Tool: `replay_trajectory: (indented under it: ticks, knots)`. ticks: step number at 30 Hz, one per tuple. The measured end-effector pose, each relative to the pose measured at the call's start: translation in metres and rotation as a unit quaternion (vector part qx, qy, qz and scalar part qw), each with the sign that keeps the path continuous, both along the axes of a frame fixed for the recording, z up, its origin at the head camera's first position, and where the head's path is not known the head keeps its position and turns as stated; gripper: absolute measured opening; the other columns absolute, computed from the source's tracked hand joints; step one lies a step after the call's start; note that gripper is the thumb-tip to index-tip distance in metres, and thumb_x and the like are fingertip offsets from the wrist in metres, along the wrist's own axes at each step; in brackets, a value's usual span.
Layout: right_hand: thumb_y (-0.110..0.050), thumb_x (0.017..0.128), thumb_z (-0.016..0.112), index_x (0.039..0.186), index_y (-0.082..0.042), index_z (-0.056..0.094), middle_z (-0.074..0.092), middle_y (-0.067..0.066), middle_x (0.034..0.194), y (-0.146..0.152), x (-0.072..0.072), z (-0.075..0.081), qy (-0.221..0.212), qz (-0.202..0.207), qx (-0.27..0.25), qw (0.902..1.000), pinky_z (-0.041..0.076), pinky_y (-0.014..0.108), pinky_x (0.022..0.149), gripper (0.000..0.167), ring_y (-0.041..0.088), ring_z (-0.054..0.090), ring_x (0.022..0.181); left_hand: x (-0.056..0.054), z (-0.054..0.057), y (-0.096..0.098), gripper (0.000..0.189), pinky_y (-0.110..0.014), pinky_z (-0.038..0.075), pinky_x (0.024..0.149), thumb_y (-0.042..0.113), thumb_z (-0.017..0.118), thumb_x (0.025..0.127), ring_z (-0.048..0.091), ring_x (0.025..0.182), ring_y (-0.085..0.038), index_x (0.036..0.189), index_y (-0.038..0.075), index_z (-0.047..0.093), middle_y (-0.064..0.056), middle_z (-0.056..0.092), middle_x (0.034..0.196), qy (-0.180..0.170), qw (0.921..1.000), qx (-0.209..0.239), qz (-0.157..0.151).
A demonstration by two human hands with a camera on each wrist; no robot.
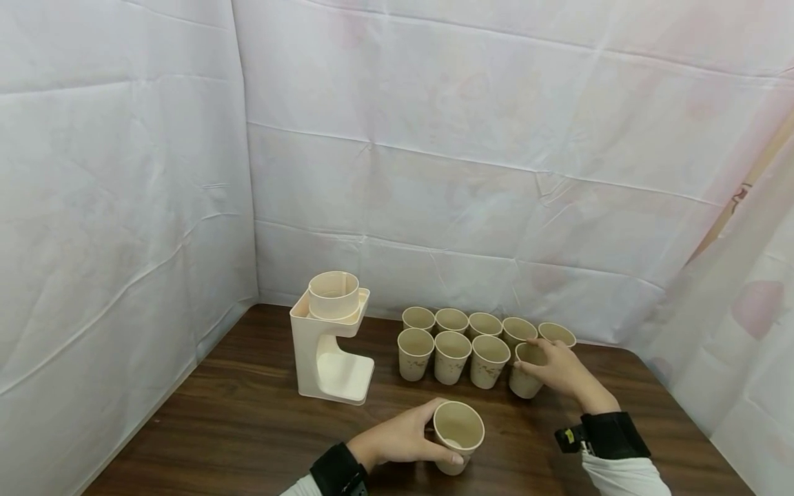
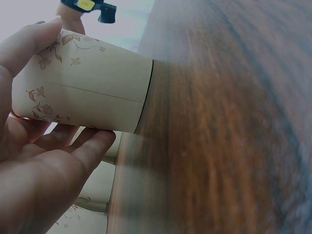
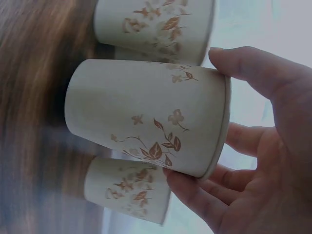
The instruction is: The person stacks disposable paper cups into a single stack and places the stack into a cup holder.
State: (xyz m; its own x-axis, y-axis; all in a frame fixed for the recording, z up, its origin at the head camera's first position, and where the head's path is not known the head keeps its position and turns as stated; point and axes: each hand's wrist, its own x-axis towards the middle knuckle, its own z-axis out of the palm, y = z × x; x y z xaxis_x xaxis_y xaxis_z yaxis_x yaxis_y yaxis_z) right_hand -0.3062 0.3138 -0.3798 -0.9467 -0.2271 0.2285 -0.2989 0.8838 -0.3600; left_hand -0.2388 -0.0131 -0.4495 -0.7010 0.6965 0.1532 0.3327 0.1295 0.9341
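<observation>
At the front of the table my left hand holds a paper cup, its mouth facing up. In the left wrist view that cup shows a brown leaf print, with the thumb on one side and the fingers along the other. Farther back on the right, my right hand grips another paper cup by its upper part, at the right end of the front row. The right wrist view has this cup between thumb and fingers near the rim, with neighbouring cups beside it.
Several more upright paper cups stand in two rows near the back of the table. To their left is a cream C-shaped stand with a round open cylinder on top. White cloth hangs behind and at both sides.
</observation>
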Motion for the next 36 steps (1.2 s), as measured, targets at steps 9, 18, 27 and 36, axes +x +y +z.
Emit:
replay_trajectory:
  ticks: [9,18,27,36]
  knots:
    - [-0.046,0.093,0.070,0.138,0.008,0.052,0.049,0.040,0.125,-0.007,0.020,0.020,0.007,0.004,-0.006,0.9999,0.045,0.063,0.089,0.073,0.054,0.051,0.115,0.000,0.001,0.000,0.060,-0.027,0.039,0.101,0.022,0.084,0.084,0.057,0.116,-0.008,0.135,0.026,0.053,0.009,0.064,0.120,-0.009,0.9999,0.002,-0.006]
    - [-0.045,0.094,0.069,0.139,0.006,0.053,0.050,0.037,0.127,-0.018,0.037,0.036,0.041,0.018,-0.016,0.9989,0.042,0.065,0.094,0.070,0.053,0.049,0.119,0.001,0.001,0.000,0.061,-0.028,0.038,0.102,0.023,0.084,0.084,0.056,0.116,-0.007,0.136,0.027,0.052,0.010,0.064,0.120,-0.006,1.0000,-0.008,0.000]
    - [-0.047,0.095,0.068,0.143,0.000,0.052,0.050,0.033,0.134,-0.025,0.057,0.050,0.037,0.039,-0.023,0.9983,0.039,0.066,0.096,0.069,0.051,0.045,0.125,0.003,0.001,0.000,0.061,-0.028,0.039,0.102,0.025,0.086,0.082,0.056,0.115,-0.007,0.134,0.030,0.054,0.012,0.064,0.119,-0.005,0.9999,-0.011,0.009]
    - [-0.041,0.094,0.071,0.144,-0.008,0.053,0.057,0.014,0.129,-0.031,0.077,0.061,0.060,0.107,-0.026,0.9921,0.047,0.053,0.091,0.062,0.033,0.056,0.117,0.002,0.002,0.000,0.060,-0.028,0.039,0.101,0.025,0.085,0.083,0.057,0.115,-0.008,0.134,0.030,0.054,0.011,0.064,0.119,0.000,0.9999,-0.009,0.007]
